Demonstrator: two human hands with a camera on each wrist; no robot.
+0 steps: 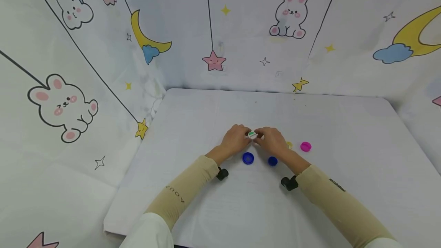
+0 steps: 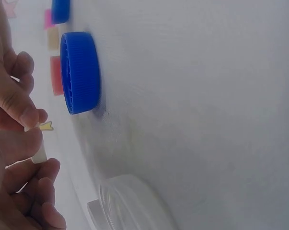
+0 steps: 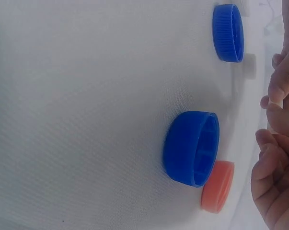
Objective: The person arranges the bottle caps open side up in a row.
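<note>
A small white bottle cap [image 1: 252, 135] with a green print on top is held between both hands above the table. My left hand [image 1: 236, 139] pinches its left side between thumb and fingers. From the other side my right hand [image 1: 272, 141] pinches it, fingertips close to those of the left. In the left wrist view the white cap [image 2: 39, 154] shows edge-on, partly covered by the thumbs. Just in front of the hands lie a ribbed blue cap [image 1: 248, 158] and a smaller smooth blue cap [image 1: 272, 161].
A pink cap [image 1: 305, 146] lies right of the right hand, and a yellow cap [image 1: 289, 145] is half hidden behind it. A red cap [image 3: 218, 187] stands behind the smooth blue one. Near the left wrist sits a clear cap [image 2: 134, 203]. Printed cloth walls surround the white table [image 1: 193, 110].
</note>
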